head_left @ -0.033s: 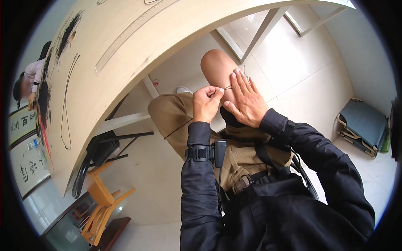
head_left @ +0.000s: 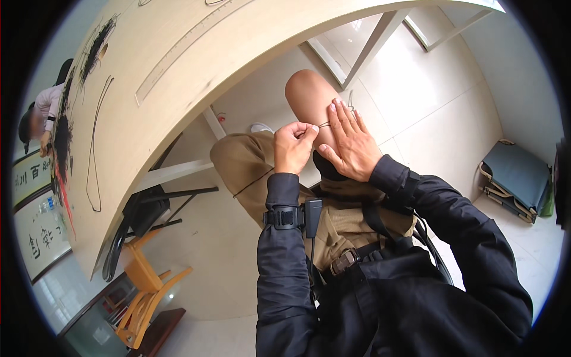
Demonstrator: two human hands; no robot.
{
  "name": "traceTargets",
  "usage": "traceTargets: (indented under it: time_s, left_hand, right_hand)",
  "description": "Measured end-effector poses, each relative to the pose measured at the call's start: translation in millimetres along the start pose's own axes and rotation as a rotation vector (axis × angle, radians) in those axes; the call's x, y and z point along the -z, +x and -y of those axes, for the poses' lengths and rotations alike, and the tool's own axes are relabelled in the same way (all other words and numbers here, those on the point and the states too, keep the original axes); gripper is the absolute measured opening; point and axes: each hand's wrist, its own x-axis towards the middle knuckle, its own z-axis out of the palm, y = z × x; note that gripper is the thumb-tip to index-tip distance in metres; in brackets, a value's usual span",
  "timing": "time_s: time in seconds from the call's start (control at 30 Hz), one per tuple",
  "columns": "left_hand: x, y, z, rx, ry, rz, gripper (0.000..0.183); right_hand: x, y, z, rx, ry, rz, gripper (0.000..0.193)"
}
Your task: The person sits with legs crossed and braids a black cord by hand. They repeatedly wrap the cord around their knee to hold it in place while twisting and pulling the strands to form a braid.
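Note:
A thin dark cord (head_left: pixel 324 125) runs across my bare leg (head_left: pixel 309 98), just above the rolled-up trousers. My left hand (head_left: pixel 292 146) pinches the cord between thumb and fingertips at the leg's left side. Flat on the leg lies my right hand (head_left: pixel 352 140), its fingers stretched out and the cord passing beneath them. Loose cord ends stick out beyond the right fingertips, over the floor. What lies under the right palm is hidden.
The curved table (head_left: pixel 196 77) on the left bears a clear ruler (head_left: pixel 178 53), a looped dark cord (head_left: pixel 91 154), black thread bundles (head_left: pixel 62 140) and red threads (head_left: pixel 64 199). A person (head_left: pixel 47 110) sits beyond. A wooden chair (head_left: pixel 146 291) and a folded blue-grey item (head_left: pixel 517 178) stand on the floor.
More of the loose cord ends shows past my right fingertips, standing up higher than before. My left hand stays in place, and the right has barely moved.

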Motion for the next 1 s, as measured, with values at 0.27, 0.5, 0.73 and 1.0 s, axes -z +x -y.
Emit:
traceTargets:
  time_s: [0.27, 0.5, 0.73, 1.0]
  left_hand:
    - [1, 2, 0, -0.014, 0.066, 0.018, 0.023]
    - [28, 3, -3, -0.024, 0.278, 0.149, 0.025]
    - [48, -4, -11, 0.015, 0.204, 0.132, 0.026]
    - [49, -11, -16, 0.005, 0.202, 0.14, 0.023]
  right_hand:
    - [2, -5, -1, -0.005, -0.019, -0.007, 0.083]
    - [4, -1, -3, 0.001, 0.008, -0.001, 0.084]
    - [7, 0, -3, 0.002, 0.019, 0.022, 0.085]
    - [8, 3, -2, -0.001, 0.026, 0.045, 0.086]
